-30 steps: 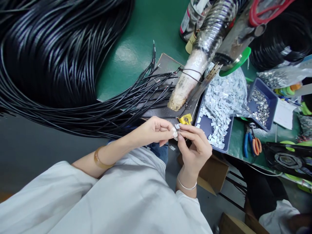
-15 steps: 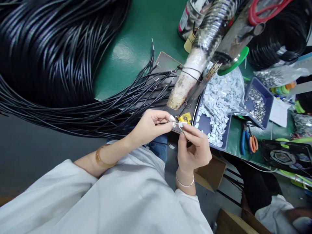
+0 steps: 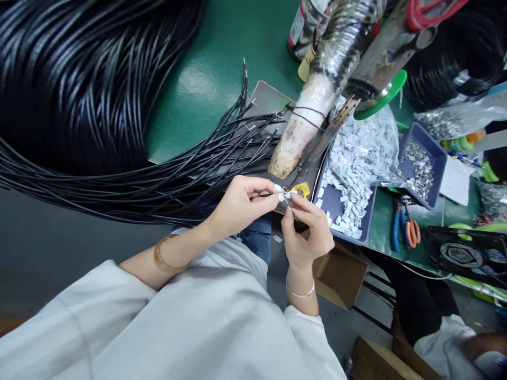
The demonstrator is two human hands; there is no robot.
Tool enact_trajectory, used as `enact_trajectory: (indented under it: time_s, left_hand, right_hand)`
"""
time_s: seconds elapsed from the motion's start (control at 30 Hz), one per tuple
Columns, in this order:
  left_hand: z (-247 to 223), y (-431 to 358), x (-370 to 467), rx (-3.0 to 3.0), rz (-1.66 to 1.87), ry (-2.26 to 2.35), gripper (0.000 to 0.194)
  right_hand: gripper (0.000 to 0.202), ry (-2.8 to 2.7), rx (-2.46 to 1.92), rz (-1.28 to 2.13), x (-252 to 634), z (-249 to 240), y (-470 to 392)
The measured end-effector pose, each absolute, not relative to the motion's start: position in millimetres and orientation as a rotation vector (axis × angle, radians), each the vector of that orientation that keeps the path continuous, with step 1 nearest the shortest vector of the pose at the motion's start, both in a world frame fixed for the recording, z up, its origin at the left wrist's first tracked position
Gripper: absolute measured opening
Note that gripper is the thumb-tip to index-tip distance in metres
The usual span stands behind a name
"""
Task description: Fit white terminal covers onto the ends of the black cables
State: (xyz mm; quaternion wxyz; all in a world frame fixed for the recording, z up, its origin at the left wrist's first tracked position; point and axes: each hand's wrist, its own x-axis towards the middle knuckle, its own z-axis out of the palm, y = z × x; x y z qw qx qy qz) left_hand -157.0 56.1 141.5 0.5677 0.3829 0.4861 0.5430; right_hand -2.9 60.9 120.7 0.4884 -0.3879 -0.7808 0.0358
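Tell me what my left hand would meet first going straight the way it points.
Likely the small white piece just ahead of your left hand, then the right hand; depth is hard to judge.

No word, brand or number can be read anywhere. The pale, pink-edged label (image 3: 296,26) on the clear jar (image 3: 308,29) at the far side of the desk (image 3: 237,31) is too blurred to make out, and any writing on the white sheet of paper (image 3: 456,182) beside the blue parts tray (image 3: 439,169) is too faint and small to read. The yellow piece (image 3: 304,188) behind the fingers (image 3: 306,203) is partly hidden, its dark marking illegible, and the small white connector (image 3: 288,195) is too tiny to show whether it carries print.
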Motion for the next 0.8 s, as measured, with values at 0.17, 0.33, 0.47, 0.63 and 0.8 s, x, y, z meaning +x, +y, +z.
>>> enact_trajectory:
  time_s: [0.17, 0.33, 0.47, 0.63, 0.8]
  left_hand:
    - [142.6, 58.6, -153.1, 0.869, 1.326, 1.153, 0.006]
    - [144.7, 59.8, -151.3, 0.865, 1.332, 1.222, 0.007]
    - [146.8, 59.3, -151.6, 0.879, 1.341, 1.221, 0.008]
    - [146.9, 59.4, -153.5, 0.888, 1.337, 1.235, 0.007]
    - [147.3, 60.1, -154.4, 0.912, 1.303, 1.25, 0.008]
  right_hand:
    - [0.017, -1.869, -0.961, 0.149, -4.7, 118.9, 64.8]
    - [0.015, -1.863, -0.99, 0.214, -6.1, 123.2, 68.0]
    - [0.016, -1.848, -1.0, 0.219, -8.1, 128.5, 66.9]
    - [0.019, -1.835, -0.978, 0.26, -8.8, 130.6, 64.6]
    - [0.017, -1.831, -0.998, 0.272, -6.7, 126.7, 65.4]
